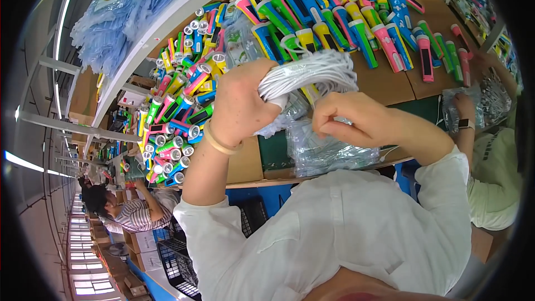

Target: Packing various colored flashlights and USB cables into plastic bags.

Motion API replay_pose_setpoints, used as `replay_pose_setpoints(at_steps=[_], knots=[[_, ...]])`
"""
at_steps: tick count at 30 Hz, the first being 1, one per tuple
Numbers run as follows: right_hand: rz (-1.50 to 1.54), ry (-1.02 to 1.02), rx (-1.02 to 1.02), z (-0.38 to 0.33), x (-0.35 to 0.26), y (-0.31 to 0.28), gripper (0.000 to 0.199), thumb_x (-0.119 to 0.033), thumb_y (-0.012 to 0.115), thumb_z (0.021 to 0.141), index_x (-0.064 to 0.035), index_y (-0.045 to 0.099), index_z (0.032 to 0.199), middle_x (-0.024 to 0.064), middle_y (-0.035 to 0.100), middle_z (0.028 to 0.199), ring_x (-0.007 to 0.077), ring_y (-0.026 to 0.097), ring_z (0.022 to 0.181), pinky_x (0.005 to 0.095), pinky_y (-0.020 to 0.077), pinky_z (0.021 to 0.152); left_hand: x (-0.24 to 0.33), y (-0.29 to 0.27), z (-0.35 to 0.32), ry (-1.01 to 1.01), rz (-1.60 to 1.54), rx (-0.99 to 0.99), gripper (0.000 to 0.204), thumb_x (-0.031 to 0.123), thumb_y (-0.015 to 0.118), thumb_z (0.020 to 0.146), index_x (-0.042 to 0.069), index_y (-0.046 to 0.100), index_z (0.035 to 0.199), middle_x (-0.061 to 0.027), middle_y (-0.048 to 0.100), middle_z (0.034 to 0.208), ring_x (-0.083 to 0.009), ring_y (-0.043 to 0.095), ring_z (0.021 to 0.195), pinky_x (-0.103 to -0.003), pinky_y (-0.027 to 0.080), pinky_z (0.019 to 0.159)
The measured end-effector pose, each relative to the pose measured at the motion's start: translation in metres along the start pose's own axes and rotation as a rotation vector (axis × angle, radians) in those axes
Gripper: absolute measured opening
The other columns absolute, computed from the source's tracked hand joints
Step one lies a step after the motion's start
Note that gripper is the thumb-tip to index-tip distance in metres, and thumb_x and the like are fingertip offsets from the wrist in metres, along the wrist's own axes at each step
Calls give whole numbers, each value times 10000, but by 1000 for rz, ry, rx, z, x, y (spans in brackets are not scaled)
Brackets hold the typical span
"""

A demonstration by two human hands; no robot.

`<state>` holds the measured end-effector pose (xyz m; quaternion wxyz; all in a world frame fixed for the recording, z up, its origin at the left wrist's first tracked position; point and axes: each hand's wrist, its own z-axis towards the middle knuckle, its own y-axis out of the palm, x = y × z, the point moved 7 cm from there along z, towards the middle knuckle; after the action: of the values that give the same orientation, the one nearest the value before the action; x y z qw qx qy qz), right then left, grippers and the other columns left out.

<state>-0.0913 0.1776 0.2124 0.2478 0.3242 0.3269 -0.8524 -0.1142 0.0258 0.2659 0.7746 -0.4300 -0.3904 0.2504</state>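
This seems to be a factory workshop; beyond the left hand (242, 100) lie many torches (294, 4) of one kind, in heaps; below the right hand (354, 120) there is a pile of clear bags (334, 153); right of that hand is a worker in pale green (493, 175), and far left of the left hand a worker in stripes (142, 212); on that side are also cartons (147, 242), windows (92, 285) and long lamps (25, 163).

One fisheye camera on the wearer's head is looking steeply down over the white shirt (334, 228), which is filling the lower middle. It is facing the workbench (384, 85), with the left hand (242, 100) and right hand (351, 120) appearing close, near the centre. Straight edges are curving toward a dark round rim, while distant windows (92, 287) are showing at lower left.
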Motion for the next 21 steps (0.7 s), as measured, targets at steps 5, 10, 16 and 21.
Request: replay_pose_setpoints(at_steps=[5,10,16,21], knots=[[-530,-224,450,-30,84,-6,191,-74,621,913,-32,643,1097,154,645,1070,303,636,980,445,503,845,76,-14,3,652,274,404,262,139,750,642,44,654,866,-84,642,788,-283,660,750,-450,557,871],[-577,-389,240,-1,13,-75,252,-132,674,863,-16,594,1072,163,660,1102,324,646,1037,462,526,899,58,-24,-13,761,247,325,213,172,720,731,46,632,879,-83,636,790,-256,660,761,-469,555,898],[-816,-709,105,-1,-80,-78,182,-78,708,819,-32,605,962,90,654,904,316,645,875,374,539,739,10,-24,-4,716,274,132,331,132,735,594,39,638,897,-81,630,835,-266,652,795,-480,542,936],[-6,-184,-116,-13,-40,0,60,-22,631,913,-40,584,946,105,579,859,313,593,815,387,504,712,-22,-28,3,437,538,299,305,70,755,603,62,644,888,-117,626,799,-331,638,784,-437,542,857]])
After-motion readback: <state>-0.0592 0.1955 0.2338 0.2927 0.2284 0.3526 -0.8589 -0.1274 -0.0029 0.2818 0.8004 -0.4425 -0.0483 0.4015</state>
